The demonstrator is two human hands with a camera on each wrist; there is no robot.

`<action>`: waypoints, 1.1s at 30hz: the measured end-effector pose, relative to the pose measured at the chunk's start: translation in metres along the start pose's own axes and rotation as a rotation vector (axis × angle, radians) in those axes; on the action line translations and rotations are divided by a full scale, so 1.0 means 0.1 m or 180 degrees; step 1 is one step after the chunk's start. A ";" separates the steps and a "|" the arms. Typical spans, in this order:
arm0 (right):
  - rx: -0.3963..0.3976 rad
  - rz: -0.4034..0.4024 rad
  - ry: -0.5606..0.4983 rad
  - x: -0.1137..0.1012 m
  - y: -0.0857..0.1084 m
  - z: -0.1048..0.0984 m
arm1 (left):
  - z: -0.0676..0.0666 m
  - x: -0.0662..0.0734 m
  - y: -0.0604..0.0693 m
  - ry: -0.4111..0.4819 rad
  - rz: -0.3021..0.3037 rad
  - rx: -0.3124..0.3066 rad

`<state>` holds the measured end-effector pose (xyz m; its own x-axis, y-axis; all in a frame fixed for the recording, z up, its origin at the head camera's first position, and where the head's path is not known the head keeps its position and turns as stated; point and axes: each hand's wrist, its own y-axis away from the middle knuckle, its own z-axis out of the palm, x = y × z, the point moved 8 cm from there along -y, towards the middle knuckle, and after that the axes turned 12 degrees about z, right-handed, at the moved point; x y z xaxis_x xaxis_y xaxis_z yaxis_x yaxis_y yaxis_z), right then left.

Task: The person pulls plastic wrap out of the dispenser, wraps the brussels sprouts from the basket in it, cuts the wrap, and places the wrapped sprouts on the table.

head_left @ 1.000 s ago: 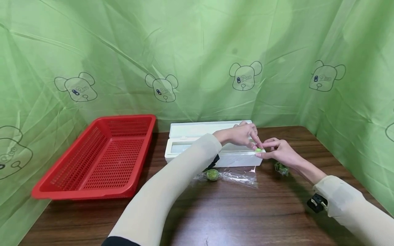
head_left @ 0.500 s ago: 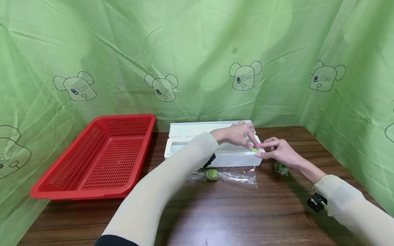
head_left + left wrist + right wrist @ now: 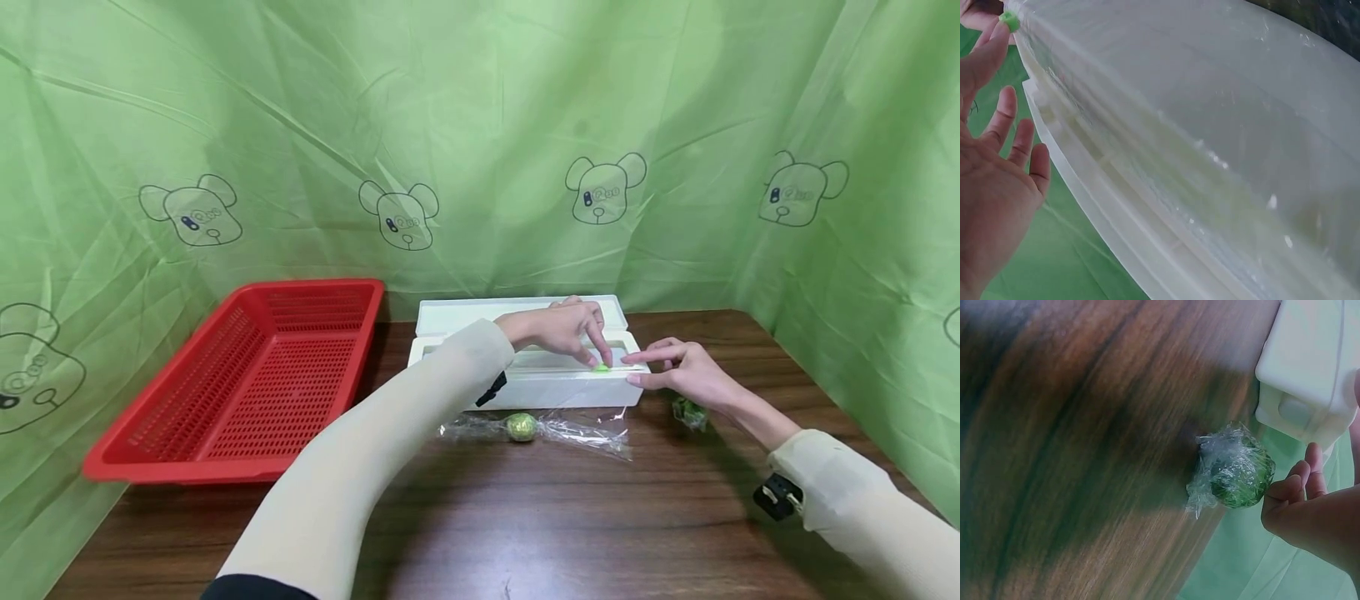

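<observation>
A white cling film dispenser [image 3: 555, 392] lies on the table with its lid raised. My left hand [image 3: 562, 327] pinches a small green slide cutter [image 3: 602, 367] on the dispenser's front edge, also visible as the green cutter [image 3: 1009, 21] in the left wrist view. At the dispenser's right end my right hand [image 3: 688, 373] grips the edge, thumb in front and index finger on top. In front of the box, a round yellow-green item [image 3: 521, 427] lies on a sheet of clear film [image 3: 588, 435]. A film-wrapped green ball [image 3: 1241, 469] sits beneath the right hand.
A red slotted basket [image 3: 180, 472] stands at the left of the brown wooden table [image 3: 585, 533]. Green fabric [image 3: 480, 125] with bear drawings hangs behind and along both sides.
My left hand has slid leftward along the dispenser's front edge with the green cutter. The right hand has stayed at the right end. More film shows left of the round item.
</observation>
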<state>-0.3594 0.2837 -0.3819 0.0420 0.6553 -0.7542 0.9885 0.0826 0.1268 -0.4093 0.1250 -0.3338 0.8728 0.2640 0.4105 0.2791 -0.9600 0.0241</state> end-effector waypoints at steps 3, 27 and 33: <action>0.0000 -0.0005 -0.0017 0.00 0.00 0.00 | 0.00 0.00 0.01 -0.0009 0.0012 -0.0011; 0.0013 -0.0026 -0.0096 0.00 0.05 0.01 | -0.05 -0.02 0.33 -0.0033 -0.0034 -0.0117; -0.0009 -0.0042 -0.0100 -0.01 0.05 0.01 | -0.07 -0.03 0.42 -0.0086 0.0014 -0.0175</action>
<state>-0.3543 0.2832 -0.3811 0.0336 0.6303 -0.7757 0.9886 0.0933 0.1186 -0.4025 0.0832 -0.3279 0.8846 0.2614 0.3861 0.2533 -0.9647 0.0727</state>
